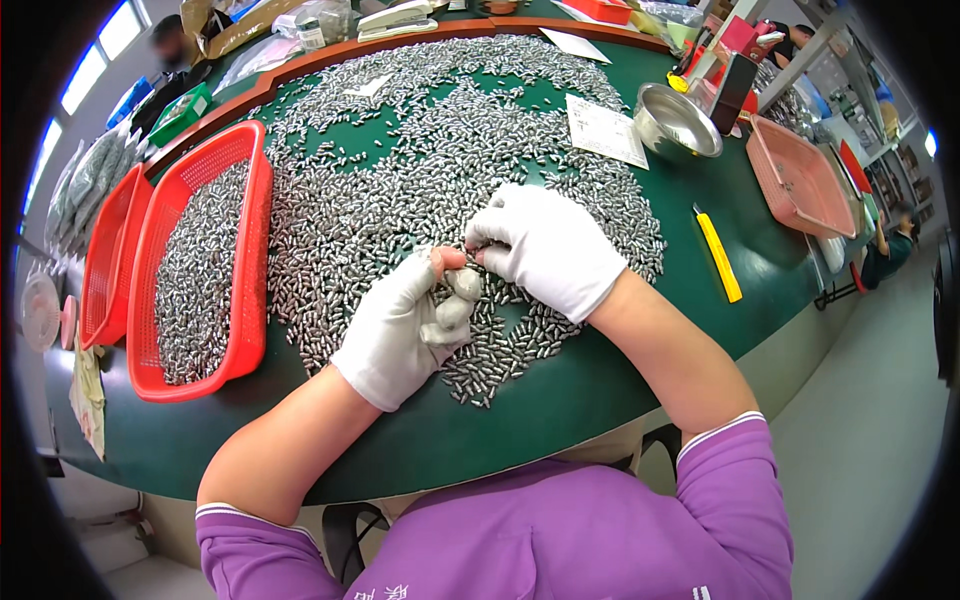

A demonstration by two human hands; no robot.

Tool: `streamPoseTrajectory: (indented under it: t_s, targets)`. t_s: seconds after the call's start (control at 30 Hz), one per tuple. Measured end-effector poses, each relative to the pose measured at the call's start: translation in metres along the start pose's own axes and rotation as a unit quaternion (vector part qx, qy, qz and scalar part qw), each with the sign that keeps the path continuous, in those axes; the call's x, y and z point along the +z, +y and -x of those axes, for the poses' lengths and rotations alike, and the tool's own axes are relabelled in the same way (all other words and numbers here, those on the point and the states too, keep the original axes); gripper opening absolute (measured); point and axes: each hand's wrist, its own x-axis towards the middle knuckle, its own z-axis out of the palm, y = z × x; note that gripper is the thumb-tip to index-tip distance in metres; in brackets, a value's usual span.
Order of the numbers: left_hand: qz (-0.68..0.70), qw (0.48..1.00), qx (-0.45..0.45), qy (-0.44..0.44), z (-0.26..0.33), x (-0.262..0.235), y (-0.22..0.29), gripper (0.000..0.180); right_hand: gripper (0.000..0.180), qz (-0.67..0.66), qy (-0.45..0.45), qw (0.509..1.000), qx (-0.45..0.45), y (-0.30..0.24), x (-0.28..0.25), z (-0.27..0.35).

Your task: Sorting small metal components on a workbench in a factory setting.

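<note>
My left hand [398, 325] and my right hand [550, 250] meet over the middle of the table, both in white gloves with some bare fingertips. The left thumb and bent fingers are closed together, its fingertips close to the right hand's. The right hand's thumb and fingers are pinched just beyond them. Whatever lies between the fingertips is too small and covered to make out. Beneath and around both hands spreads a wide layer of small silvery metal parts [370, 210], short and rounded. More of them fill a red plastic basket [257, 230] to the left.
Another red basket [103, 270] stands at the far left. On the right are a steel bowl [680, 125], a white paper sheet [605, 130], a yellow utility knife [718, 255] and a pinkish basket [790, 180]. A brown wooden rim [400, 42] edges the green table's far side. People sit farther off.
</note>
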Motion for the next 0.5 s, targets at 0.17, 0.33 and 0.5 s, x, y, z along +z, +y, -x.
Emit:
streamPoseTrajectory:
  t_s: [0.17, 0.33, 0.5]
  targets:
    - [-0.004, 1.0, 0.0, -0.006, 0.001, -0.001, 0.001, 0.016, 0.008, 0.007, -0.004, 1.0, 0.013, -0.002, -0.001, -0.001]
    - [-0.037, 0.999, 0.008, 0.0, 0.002, 0.002, 0.001, 0.012, 0.009, -0.12, 0.034, 0.992, -0.02, -0.011, -0.016, -0.007]
    - [-0.08, 0.996, 0.003, -0.046, 0.003, 0.007, 0.001, 0.01, 0.014, -0.196, 0.02, 0.978, -0.067, -0.013, -0.016, -0.006]
